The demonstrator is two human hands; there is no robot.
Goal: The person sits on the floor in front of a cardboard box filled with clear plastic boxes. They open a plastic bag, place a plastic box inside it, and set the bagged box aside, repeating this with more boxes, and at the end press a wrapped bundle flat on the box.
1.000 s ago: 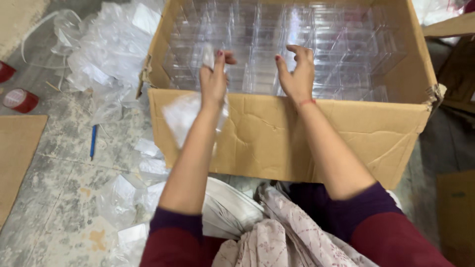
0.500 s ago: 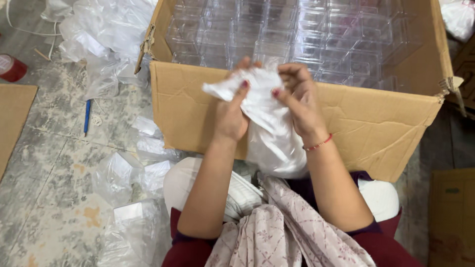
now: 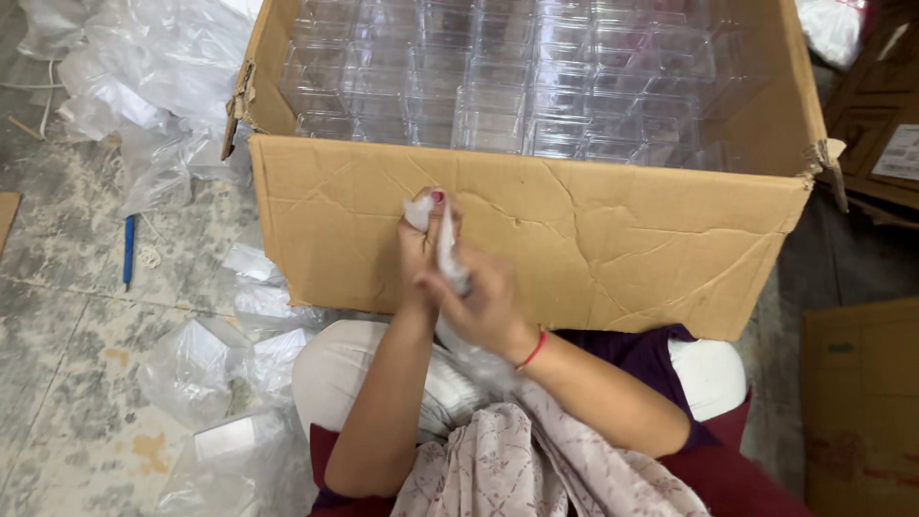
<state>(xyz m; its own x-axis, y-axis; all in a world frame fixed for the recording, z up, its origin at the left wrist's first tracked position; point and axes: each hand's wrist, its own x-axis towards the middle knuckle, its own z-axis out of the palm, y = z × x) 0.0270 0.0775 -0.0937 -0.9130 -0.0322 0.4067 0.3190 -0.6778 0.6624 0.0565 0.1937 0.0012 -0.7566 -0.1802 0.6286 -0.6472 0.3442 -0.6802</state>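
Hands meet before the cardboard box (image 3: pixel 593 239); left hand (image 3: pixel 421 244) and right hand (image 3: pixel 479 306) both pinch a twisted plastic bag (image 3: pixel 446 239); clear containers (image 3: pixel 517 86) fill the box at twelve o'clock.

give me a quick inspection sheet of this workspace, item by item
surface: worn, stained stone floor
job's things: thin clear plastic bag pinched between both hands; open cardboard box packed with clear plastic boxes
clutter: loose clear plastic bags on the floor at left, blue pen
grippers: left hand and right hand pressed together around the bag, in front of the box wall
cables: thin white cord at far left
surroundings: brown cartons at right; person sits on the floor, patterned cloth on lap
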